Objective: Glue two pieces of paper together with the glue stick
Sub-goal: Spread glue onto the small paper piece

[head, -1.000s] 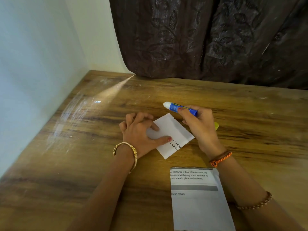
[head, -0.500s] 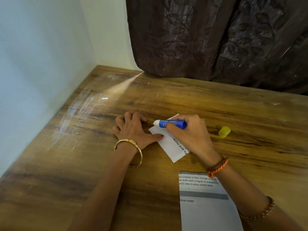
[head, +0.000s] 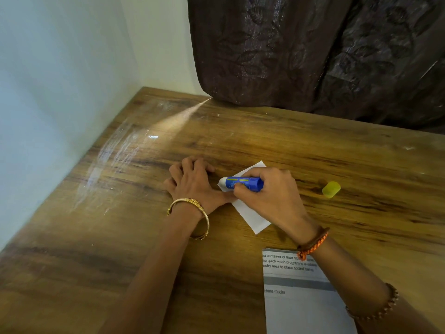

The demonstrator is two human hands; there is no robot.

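A small white paper (head: pixel 251 216) lies tilted on the wooden table (head: pixel 313 153). My left hand (head: pixel 192 184) rests flat beside it, thumb pressing its left edge. My right hand (head: pixel 272 198) grips a blue glue stick (head: pixel 243 183) lying nearly level, its white tip pointing left over the paper's left corner. Much of the paper is hidden under my right hand. A larger printed sheet (head: pixel 296 295) lies near the front edge, partly under my right forearm.
The yellow glue cap (head: pixel 331 189) lies on the table to the right of my right hand. A white wall borders the table's left side, and a dark curtain (head: pixel 313 56) hangs along the back.
My right hand has brought the glue stick down from above the paper's far corner onto its left part. My left hand slid off the paper to its left edge.
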